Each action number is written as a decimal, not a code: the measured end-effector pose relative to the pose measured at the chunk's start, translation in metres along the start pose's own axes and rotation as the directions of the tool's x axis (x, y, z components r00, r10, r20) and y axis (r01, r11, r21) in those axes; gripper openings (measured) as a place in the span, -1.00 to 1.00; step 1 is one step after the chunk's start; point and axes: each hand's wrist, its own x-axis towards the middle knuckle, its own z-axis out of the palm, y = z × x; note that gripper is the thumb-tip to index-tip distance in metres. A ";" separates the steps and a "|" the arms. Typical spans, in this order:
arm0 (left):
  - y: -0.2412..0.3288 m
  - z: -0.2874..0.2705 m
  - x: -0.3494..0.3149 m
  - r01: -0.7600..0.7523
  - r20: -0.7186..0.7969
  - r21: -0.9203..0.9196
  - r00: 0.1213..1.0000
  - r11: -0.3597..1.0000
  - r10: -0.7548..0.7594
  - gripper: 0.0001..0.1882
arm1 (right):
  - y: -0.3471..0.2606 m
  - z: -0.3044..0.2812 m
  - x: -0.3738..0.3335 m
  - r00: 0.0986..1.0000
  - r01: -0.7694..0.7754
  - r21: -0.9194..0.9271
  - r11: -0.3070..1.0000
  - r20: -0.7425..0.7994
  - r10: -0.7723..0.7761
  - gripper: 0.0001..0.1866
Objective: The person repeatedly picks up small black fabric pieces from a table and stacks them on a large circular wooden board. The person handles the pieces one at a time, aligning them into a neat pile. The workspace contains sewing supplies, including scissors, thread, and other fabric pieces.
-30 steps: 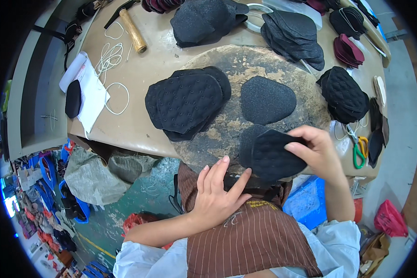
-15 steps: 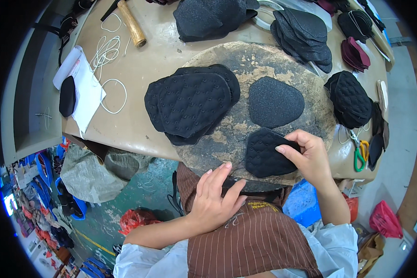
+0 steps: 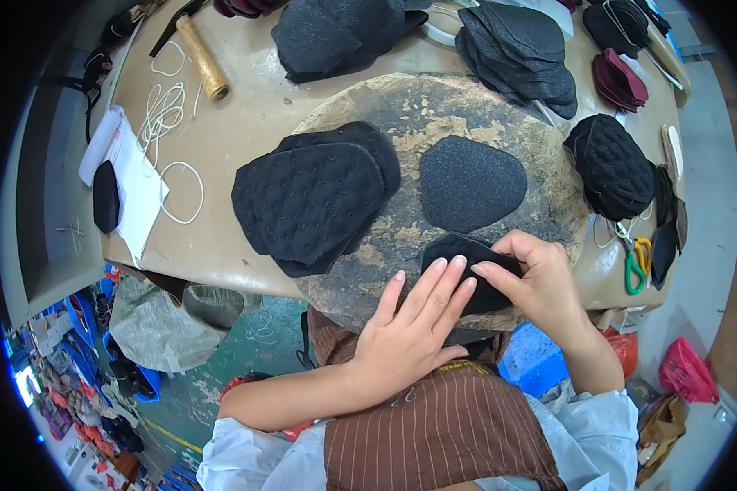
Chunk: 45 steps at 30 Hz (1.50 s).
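A black quilted fabric piece (image 3: 489,298) lies near the front edge of a worn round board (image 3: 397,98). My left hand (image 3: 413,319) rests flat on its left part, fingers stretched out and hiding much of it. At its right edge my right hand (image 3: 540,282) pinches the piece between thumb and fingers. Just beyond, a dark grey speckled foam-like pad (image 3: 473,184) with rounded corners lies flat on the board. To the left, a stack of black quilted pieces (image 3: 315,196) overlaps the board's edge.
Dark sheet stacks (image 3: 336,37) and grey pads (image 3: 520,57) sit at the back. On the right are another quilted stack (image 3: 610,168), maroon pieces (image 3: 620,79) and scissors (image 3: 635,266). A wooden-handled tool (image 3: 203,61), white cord (image 3: 162,114) and paper (image 3: 143,192) lie left.
My left hand has moved right and up, from the board's front edge onto the quilted piece. The right hand keeps its pinch. The whole view has shifted slightly.
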 end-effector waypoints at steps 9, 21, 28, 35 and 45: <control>-0.011 -0.018 0.023 0.129 -0.223 -0.254 0.956 0.958 -0.188 -0.35 | 0.005 -0.028 -0.009 0.987 0.156 -0.042 0.987 0.046 -0.154 -0.76; -0.065 -0.090 0.020 0.438 -0.684 0.097 0.682 0.894 -0.259 -0.68 | 0.045 -0.149 0.027 0.834 -0.149 -0.522 0.840 -0.522 -0.177 -0.57; -0.015 -0.013 0.060 0.066 -0.408 0.125 0.913 0.990 -0.009 -0.75 | 0.036 -0.123 0.032 0.695 -0.102 -0.732 0.673 -0.537 -0.479 -0.73; -0.017 -0.016 0.069 0.087 -0.327 0.077 0.943 0.993 -0.057 -0.87 | 0.058 -0.121 -0.004 0.668 0.329 -0.070 0.942 -0.688 -0.284 -0.88; 0.021 -0.001 -0.021 0.093 -0.281 -0.107 0.952 0.990 -0.119 -0.55 | 0.033 -0.050 -0.028 0.999 -0.008 0.524 0.852 -0.034 0.030 -0.78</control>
